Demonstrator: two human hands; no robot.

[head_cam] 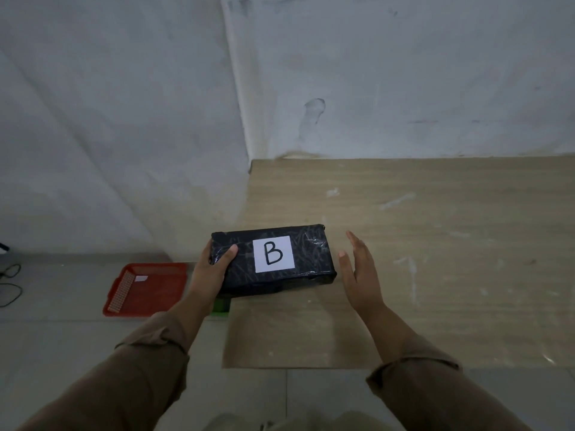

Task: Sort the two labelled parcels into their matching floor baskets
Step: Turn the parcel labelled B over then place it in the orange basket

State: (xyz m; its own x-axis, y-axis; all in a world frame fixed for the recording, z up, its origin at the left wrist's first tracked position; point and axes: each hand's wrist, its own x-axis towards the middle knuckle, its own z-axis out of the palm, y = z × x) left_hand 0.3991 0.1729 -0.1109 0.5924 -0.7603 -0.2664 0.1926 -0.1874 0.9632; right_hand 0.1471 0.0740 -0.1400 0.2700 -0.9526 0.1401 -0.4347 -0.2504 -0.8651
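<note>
Left hand (213, 269) grip closed on parcel B (273, 261), right hand (359, 269) open just beside it

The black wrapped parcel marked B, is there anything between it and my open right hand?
Nothing visible. The right hand is open just off the right end of the black plastic-wrapped parcel with the white B label, with only bare wooden tabletop showing in the gap. The left hand grips its other end.

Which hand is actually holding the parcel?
The left hand grips the left end of the parcel, thumb on top. The right hand is open beside the other end, not touching.
</note>
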